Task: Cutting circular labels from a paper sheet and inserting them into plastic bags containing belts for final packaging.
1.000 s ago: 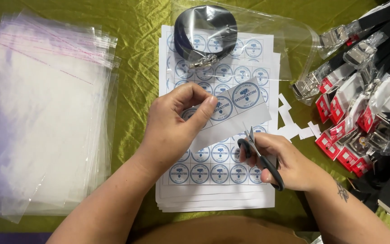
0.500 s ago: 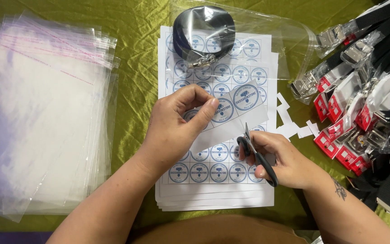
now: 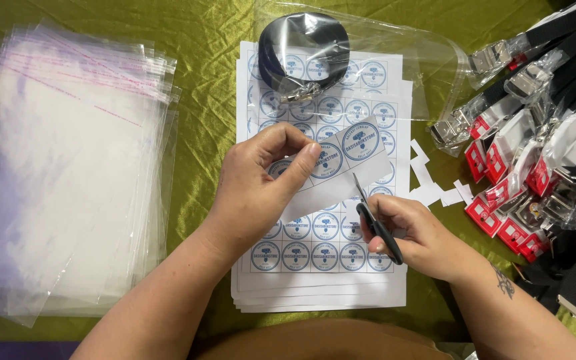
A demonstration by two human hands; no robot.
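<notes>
My left hand (image 3: 258,183) pinches a cut strip of round blue-and-white stickers (image 3: 345,160) and holds it tilted above a stack of sticker sheets (image 3: 321,257). My right hand (image 3: 415,237) grips black-handled scissors (image 3: 375,223) just below the strip's right end. The blades point up toward the strip's lower edge and look nearly closed. Small white paper offcuts (image 3: 435,187) lie beside the sheets on the right.
A pile of clear plastic sleeves (image 3: 68,173) covers the left of the green cloth (image 3: 201,67). A coiled black strap in a clear bag (image 3: 305,53) rests on the top of the sheets. Black lanyards with metal clips and red-white tags (image 3: 535,153) crowd the right side.
The strip has tilted and shifted slightly in my left hand. My right hand has brought the scissors a little closer to the strip's lower edge.
</notes>
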